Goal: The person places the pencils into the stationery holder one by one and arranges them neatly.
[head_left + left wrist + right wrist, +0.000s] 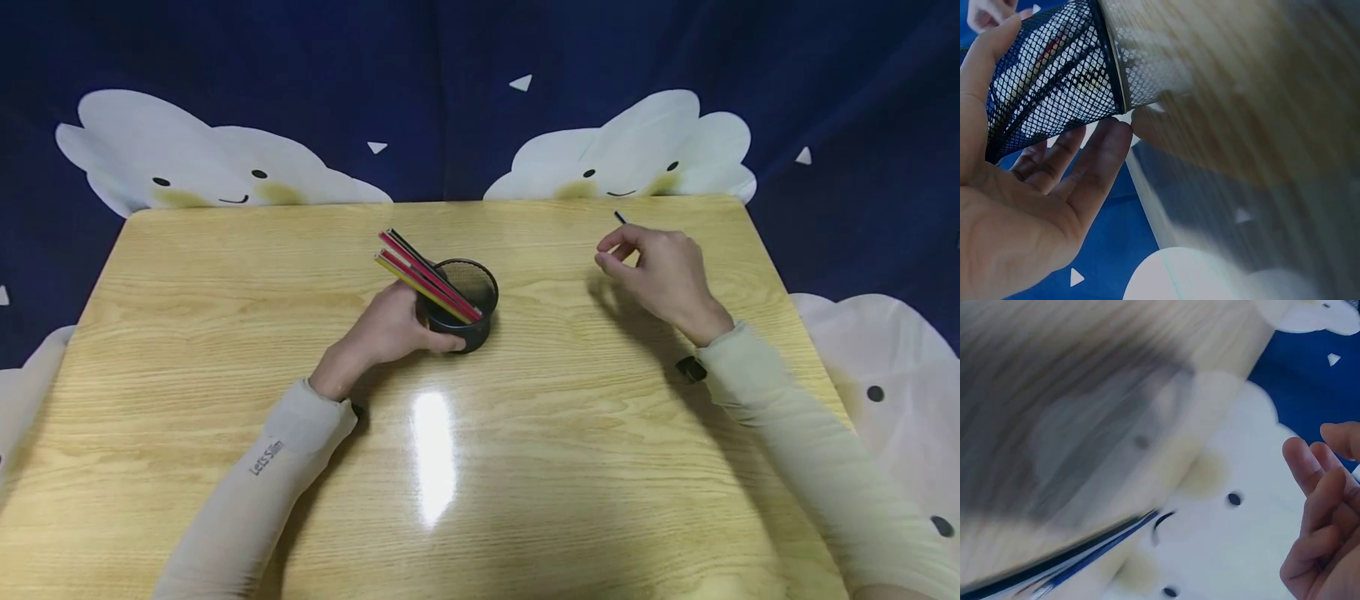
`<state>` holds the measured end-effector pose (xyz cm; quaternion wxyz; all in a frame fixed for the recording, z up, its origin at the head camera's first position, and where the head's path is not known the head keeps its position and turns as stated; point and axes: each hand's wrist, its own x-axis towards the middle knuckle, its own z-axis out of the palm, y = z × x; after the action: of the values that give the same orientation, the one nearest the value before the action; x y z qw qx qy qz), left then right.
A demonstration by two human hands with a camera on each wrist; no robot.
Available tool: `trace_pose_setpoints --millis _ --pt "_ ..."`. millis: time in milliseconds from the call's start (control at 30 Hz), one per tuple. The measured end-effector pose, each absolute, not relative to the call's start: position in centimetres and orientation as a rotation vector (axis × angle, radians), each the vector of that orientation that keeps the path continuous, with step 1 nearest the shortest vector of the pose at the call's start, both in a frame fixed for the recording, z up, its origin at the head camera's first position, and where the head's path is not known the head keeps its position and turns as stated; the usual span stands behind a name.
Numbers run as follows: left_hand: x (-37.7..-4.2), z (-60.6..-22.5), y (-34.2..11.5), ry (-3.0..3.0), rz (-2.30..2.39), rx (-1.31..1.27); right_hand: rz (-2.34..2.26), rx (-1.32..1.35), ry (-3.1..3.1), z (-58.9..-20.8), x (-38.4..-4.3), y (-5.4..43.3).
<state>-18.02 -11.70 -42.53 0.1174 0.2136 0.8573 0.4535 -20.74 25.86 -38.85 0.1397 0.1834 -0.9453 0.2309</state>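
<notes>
My left hand holds a black mesh pencil cup, its thumb on the near side and the fingers along the other side. In the left wrist view the mesh wall fills the space between thumb and fingers. Several pencils, red, black and yellow, lean out of the cup to the left. My right hand is over the table's far right part, fingers loosely bent, nothing between thumb and forefinger. A dark blue pencil lies on the table near it; in the head view only its end shows behind the hand.
The wood-grain table has a glossy top with a bright glare patch near the middle. Past its far edge hangs a dark blue cloth printed with white clouds.
</notes>
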Motion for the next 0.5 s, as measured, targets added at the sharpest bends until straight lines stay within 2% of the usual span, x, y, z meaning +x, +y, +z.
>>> trace_pose_setpoints --millis 233,500 --pt "-18.0 -42.5 -11.6 2.506 1.331 0.619 0.579 0.437 -2.799 -39.9 -20.7 30.0" --pt "-18.0 -42.5 -11.6 2.515 1.332 0.623 0.454 0.335 -2.951 -40.3 -21.4 32.6"
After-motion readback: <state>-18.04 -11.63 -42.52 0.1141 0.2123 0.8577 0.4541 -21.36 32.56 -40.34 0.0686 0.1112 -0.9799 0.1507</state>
